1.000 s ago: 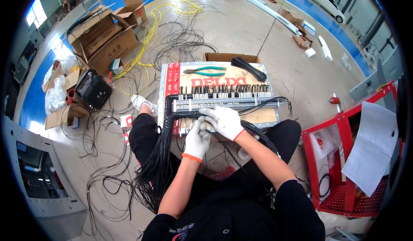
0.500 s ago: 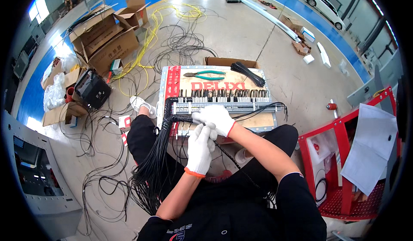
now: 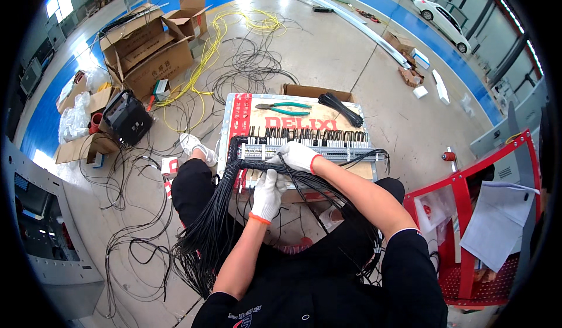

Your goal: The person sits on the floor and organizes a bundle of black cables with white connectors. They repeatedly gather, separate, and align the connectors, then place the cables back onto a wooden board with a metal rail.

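Note:
Both my hands wear white gloves with orange cuffs. My right hand (image 3: pixel 297 156) is closed on black wires (image 3: pixel 313 183) that run down to the right from beneath its fingers. Just below and left of it, my left hand (image 3: pixel 268 194) has its fingers pinched under the wire bundle; what they hold is too small to make out. The black wire bundle (image 3: pixel 252 165) runs along the front of a terminal strip (image 3: pixel 333 152) and fans out down to the left. Looped black wires (image 3: pixel 316 135) line the strip's far side. All this rests on a pale wooden box (image 3: pixel 363 172).
Green-handled cutters (image 3: pixel 287 108) and a bunch of thin black strips (image 3: pixel 341 110) lie on the box's far part. At the right stands a red metal frame (image 3: pixel 459 234) with papers. Cardboard boxes (image 3: pixel 146 53), a black case (image 3: pixel 127 119) and loose yellow cable (image 3: pixel 218 41) are on the left.
Wires have been lifted from below and now hang from the right hand. The left hand has moved slightly down and left, away from the right. The view has shifted a little.

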`<move>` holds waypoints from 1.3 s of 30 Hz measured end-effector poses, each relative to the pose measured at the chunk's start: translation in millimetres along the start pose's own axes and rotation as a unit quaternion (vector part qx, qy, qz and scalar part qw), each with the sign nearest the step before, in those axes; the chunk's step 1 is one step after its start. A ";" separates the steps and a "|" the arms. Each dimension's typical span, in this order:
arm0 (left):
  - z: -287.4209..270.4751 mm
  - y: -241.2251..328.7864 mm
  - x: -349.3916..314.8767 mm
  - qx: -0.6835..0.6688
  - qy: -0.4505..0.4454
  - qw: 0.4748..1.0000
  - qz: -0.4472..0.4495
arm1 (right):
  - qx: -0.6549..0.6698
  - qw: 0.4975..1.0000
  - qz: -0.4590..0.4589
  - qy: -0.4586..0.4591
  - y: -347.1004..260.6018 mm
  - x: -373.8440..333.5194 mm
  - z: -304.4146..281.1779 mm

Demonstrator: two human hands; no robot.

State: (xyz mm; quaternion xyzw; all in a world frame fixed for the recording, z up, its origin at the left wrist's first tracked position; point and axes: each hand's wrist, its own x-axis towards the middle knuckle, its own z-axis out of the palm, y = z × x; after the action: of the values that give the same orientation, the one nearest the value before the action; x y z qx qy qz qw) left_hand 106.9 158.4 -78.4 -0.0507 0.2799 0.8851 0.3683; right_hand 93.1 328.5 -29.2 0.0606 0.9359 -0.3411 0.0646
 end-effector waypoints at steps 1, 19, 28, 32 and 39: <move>-2.4 1.2 -0.8 0.065 0.030 0.997 0.015 | -0.102 0.994 -0.032 0.025 -3.7 -2.3 -0.6; 30.7 32.6 -0.9 0.148 0.136 0.964 -0.172 | 0.085 0.987 0.048 0.127 -44.4 -129.4 79.4; 31.6 14.7 -3.1 0.113 0.144 0.979 -0.093 | 0.456 0.775 0.430 -0.083 -101.1 -494.1 28.1; 17.2 24.5 1.3 0.086 0.167 0.979 -0.076 | 0.326 0.722 0.588 -0.163 -111.2 -668.3 57.8; 19.9 14.5 5.6 0.104 0.102 0.984 -0.099 | 0.217 0.599 0.742 -0.208 -119.5 -817.6 140.1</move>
State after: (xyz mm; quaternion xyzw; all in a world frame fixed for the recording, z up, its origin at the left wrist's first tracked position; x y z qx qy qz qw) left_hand 95.3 164.2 -56.7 -0.1297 0.4001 0.8006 0.4267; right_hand 890.2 90.5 72.5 0.6744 0.4281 -0.3718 0.4730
